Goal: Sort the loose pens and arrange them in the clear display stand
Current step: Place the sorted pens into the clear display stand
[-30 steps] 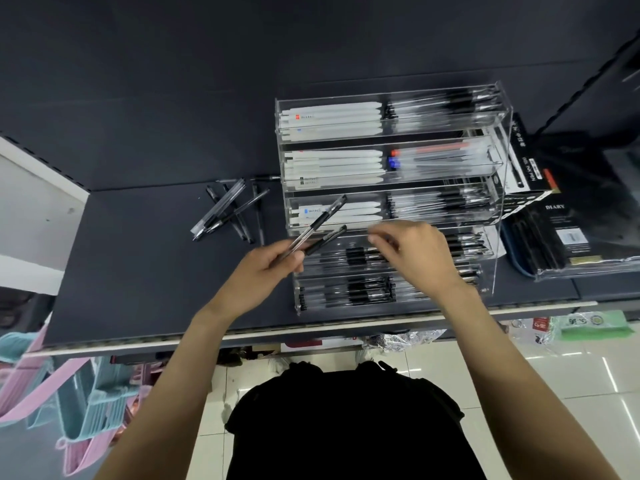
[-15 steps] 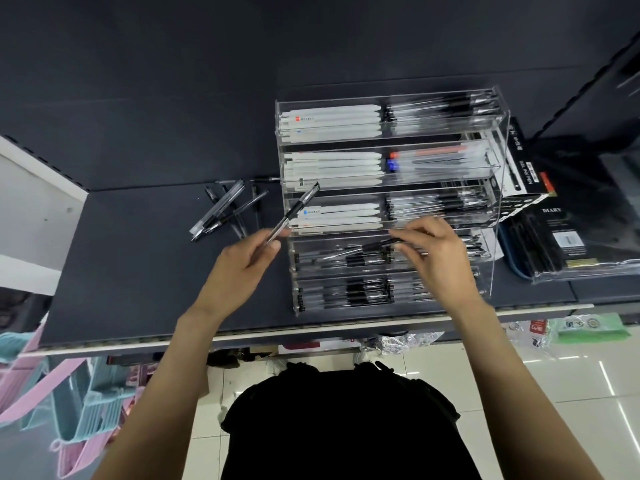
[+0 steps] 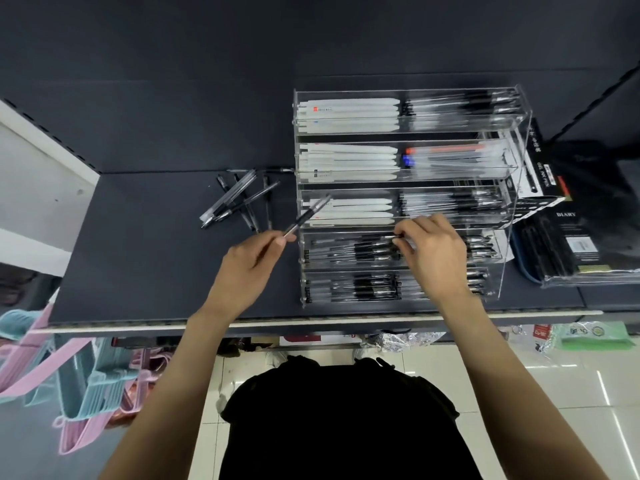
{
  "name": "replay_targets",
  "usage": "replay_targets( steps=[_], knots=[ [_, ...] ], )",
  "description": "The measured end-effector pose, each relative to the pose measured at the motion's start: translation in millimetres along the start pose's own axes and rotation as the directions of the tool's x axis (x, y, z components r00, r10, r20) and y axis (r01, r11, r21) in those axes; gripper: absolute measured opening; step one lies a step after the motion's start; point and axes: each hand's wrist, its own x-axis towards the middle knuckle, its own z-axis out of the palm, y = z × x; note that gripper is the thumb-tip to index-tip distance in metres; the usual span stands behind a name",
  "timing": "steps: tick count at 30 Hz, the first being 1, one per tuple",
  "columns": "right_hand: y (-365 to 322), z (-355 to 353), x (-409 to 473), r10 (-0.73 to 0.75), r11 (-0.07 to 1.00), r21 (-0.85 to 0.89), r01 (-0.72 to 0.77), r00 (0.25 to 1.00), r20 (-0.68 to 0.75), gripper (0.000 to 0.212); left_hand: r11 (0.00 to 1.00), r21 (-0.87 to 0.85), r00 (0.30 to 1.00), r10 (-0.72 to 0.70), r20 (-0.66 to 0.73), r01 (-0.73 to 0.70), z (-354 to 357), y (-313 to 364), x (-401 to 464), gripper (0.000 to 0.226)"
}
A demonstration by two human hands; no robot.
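Dark shelf (image 3: 145,258) under me, clear display stand (image 3: 401,195) straight ahead. My left hand (image 3: 249,268) pinches one black pen (image 3: 306,216) by its tip, the barrel angling up and away past my fingers toward the stand's edge. My right hand (image 3: 433,254) is curled into the fourth tier, fingertips (image 3: 398,237) seemingly nipping a pen there, though it's hard to tell. Loose pens (image 3: 239,200) lie beyond my left fingers.

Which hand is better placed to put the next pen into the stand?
The left hand, probably: it already holds a pen just beside the stand, while the right hand is busy with a pen in a tray.
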Motion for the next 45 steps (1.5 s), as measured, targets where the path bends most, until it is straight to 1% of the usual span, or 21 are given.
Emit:
replay_targets(
  steps=[2,4,9,12,13,14,15,16,17,18,19,20,22,25,28,31,33,37,41,45],
  knots=[
    [-6.8,1.6,1.5,-0.003,0.998,-0.06,0.003,1.0,-0.001,0.01,0.996,0.066,0.998,0.06,-0.007,-0.06,2.2,-2.2,1.1,0.025],
    [-13.0,7.2,0.2,-0.004,0.996,-0.095,0.005,1.0,0.012,0.009,0.991,0.097,0.995,0.097,-0.031,-0.093,3.9,-3.3,1.8,0.026],
    [-22.8,14.9,2.8,0.067,0.992,-0.112,-0.061,0.997,0.049,0.023,0.967,0.168,0.975,0.208,-0.079,-0.193,9.4,-6.9,2.2,0.027],
    [-25.3,14.9,0.1,0.066,0.992,-0.116,-0.057,0.995,0.078,0.02,0.942,0.227,0.956,0.276,-0.1,-0.248,12.1,-9.7,3.0,0.025],
    [-24.7,13.5,-3.0,0.073,0.994,-0.088,-0.066,0.995,0.072,0.016,0.926,0.253,0.943,0.315,-0.105,-0.281,13.4,-9.4,3.9,0.025],
    [-23.0,10.9,-6.7,0.094,0.995,-0.022,-0.093,0.994,0.049,0.011,0.904,0.283,0.927,0.36,-0.104,-0.32,15.5,-8.7,5.1,0.026],
    [-22.5,4.4,-9.2,0.132,0.987,0.089,-0.135,0.991,0.037,0.007,0.879,0.312,0.909,0.406,-0.095,-0.36,18.7,-7.2,6.9,0.027],
    [-21.8,-3.2,-10.5,0.186,0.954,0.232,-0.191,0.982,0.044,0.012,0.852,0.339,0.889,0.45,-0.082,-0.4,23.2,-5.0,9.4,0.027],
    [-21.0,-10.7,-11.4,0.231,0.891,0.384,-0.24,0.97,0.069,0.019,0.825,0.361,0.87,0.488,-0.067,-0.435,28.4,-1.8,12.3,0.027],
    [-20.0,-16.4,-12.3,0.249,0.821,0.507,-0.264,0.963,0.1,0.025,0.8,0.378,0.853,0.52,-0.051,-0.465,34.4,1.5,15.0,0.026],
    [-19.5,-19.9,-13.3,0.242,0.771,0.578,-0.268,0.962,0.124,0.03,0.778,0.394,0.838,0.545,-0.037,-0.489,40.4,4.8,17.4,0.026],
    [-18.9,-20.8,-14.1,0.217,0.76,0.6,-0.25,0.968,0.129,0.033,0.759,0.408,0.824,0.565,-0.026,-0.508,46.5,7.1,19.6,0.025],
    [-15.4,-16.5,-17.2,0.157,0.81,0.555,-0.189,0.982,0.106,0.028,0.729,0.438,0.806,0.592,-0.015,-0.526,55.5,9.4,23.4,0.025],
    [-8.4,-8.9,-19.3,0.116,0.86,0.486,-0.155,0.987,0.108,0.019,0.696,0.506,0.806,0.592,-0.002,-0.51,60.9,8.3,25.8,0.025],
    [-9.8,-5.3,-20.4,0.055,0.911,0.4,-0.104,0.99,0.132,0.016,0.639,0.62,0.84,0.538,0.062,-0.455,66.2,5.7,23.2,0.023],
    [-11.8,-5.6,-18.6,0.047,0.942,0.322,-0.094,0.988,0.149,0.016,0.597,0.69,0.873,0.475,0.107,-0.41,71.3,8.1,18.1,0.024],
    [-10.6,-5.9,-15.8,0.039,0.951,0.297,-0.091,0.984,0.175,0.015,0.591,0.695,0.877,0.466,0.119,-0.408,71.0,8.2,15.5,0.025],
    [-9.8,-7.1,-13.1,-0.021,0.964,0.264,-0.036,0.977,0.213,0.013,0.609,0.686,0.884,0.455,0.108,-0.398,69.1,6.1,10.3,0.028],
    [-9.0,-8.5,-14.5,-0.026,0.958,0.282,-0.044,0.97,0.24,0.015,0.623,0.69,0.896,0.436,0.084,-0.368,71.8,1.6,4.5,0.029],
    [-6.1,-10.7,-13.2,-0.039,0.952,0.302,-0.042,0.965,0.258,0.015,0.611,0.723,0.917,0.392,0.079,-0.324,80.8,0.4,0.6,0.031]
  ],
)
